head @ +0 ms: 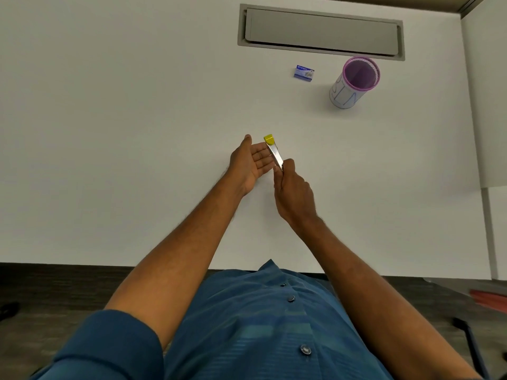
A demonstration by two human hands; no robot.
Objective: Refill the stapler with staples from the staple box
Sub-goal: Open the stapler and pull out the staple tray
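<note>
The person stands at the white table [137, 119]. The right hand [292, 193] pinches the near end of the stapler [273, 152], which has a yellow far end. The left hand [251, 163] is flat, fingers straight, under the stapler. The staple box [303, 73] lies far away, left of a purple cup [354, 83].

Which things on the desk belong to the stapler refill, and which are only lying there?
Part of the job:
- stapler, gripped by the right hand, with the open left hand beside it
- staple box, lying apart, farther up the desk

Only lying about:
- purple mesh cup, right of the box
- grey cable hatch at the far edge
</note>
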